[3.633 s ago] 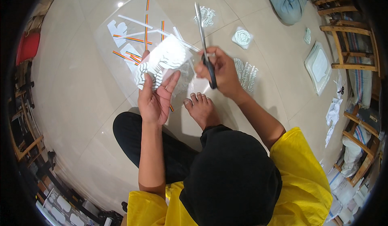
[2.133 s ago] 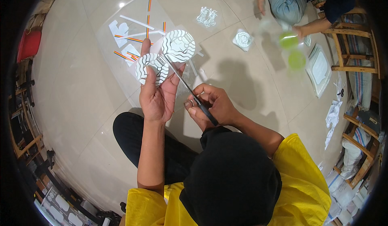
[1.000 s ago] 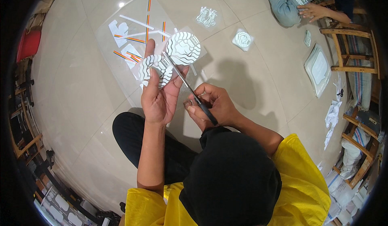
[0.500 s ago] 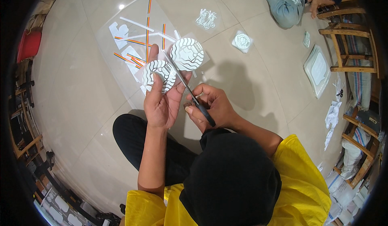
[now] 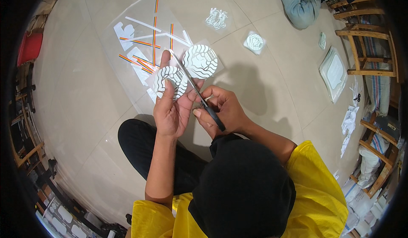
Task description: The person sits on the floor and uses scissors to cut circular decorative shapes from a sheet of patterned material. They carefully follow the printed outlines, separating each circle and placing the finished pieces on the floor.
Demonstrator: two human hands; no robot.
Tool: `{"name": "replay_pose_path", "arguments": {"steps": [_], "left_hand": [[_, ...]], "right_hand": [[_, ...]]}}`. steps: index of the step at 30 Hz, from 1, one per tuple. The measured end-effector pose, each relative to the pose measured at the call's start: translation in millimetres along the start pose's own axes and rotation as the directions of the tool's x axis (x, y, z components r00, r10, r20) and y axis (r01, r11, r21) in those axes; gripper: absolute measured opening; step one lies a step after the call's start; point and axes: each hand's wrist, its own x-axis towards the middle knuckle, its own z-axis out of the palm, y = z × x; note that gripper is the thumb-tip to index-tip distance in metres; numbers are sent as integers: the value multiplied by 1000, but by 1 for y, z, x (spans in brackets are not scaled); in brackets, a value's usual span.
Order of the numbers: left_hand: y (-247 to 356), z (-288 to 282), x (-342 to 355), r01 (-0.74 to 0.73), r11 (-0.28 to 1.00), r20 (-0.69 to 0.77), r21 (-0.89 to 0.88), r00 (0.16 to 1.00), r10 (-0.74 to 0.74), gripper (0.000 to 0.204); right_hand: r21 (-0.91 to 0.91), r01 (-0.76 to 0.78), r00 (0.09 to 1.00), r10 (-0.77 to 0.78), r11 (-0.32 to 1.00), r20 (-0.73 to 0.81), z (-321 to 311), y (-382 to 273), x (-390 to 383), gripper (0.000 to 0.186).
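My left hand (image 5: 172, 114) grips a clear sheet bearing two round white cut-outs with wavy patterns, one (image 5: 201, 61) upper right and one (image 5: 173, 85) lower left under my thumb. My right hand (image 5: 220, 108) is closed on black-handled scissors (image 5: 209, 110); their long steel blades lie across the sheet between the two circles. Behind, a large clear plastic sheet (image 5: 120, 69) on the floor carries rainbow-striped strips (image 5: 154, 41), white strips (image 5: 143, 24) and white cut shapes (image 5: 124, 34).
Patterned white pieces (image 5: 216, 19) and a small square stack (image 5: 254, 42) lie beyond my hands, a larger stack (image 5: 332, 74) to the right. Wooden furniture (image 5: 367, 34) and sacks (image 5: 377, 93) line the right edge. Another person (image 5: 299, 6) sits at top right. A red object (image 5: 29, 48) is at left.
My right hand brought the scissors down from upright to between the circles. Since then my left hand and the sheet have shifted slightly right and toward me. The other person's hands moved about.
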Motion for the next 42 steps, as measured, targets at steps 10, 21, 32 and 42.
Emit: {"name": "replay_pose_path", "arguments": {"steps": [10,21,32,42], "left_hand": [[-11,-2,-5,39,998,-18,-45,999,-40,64],[-11,5,-8,24,999,-60,-33,998,-26,64],[-29,-20,-13,22,995,-227,-98,973,-44,54],[-31,-30,-3,25,999,-321,37,947,-12,50]], "right_hand": [[40,92,993,-88,995,-77,5,6,4,30],[-75,-53,998,50,996,-45,-2,2,2,36],[-22,-204,978,203,979,-45,-4,9,8,37],[-430,346,762,-517,834,-390,-11,22,11,55]]}}
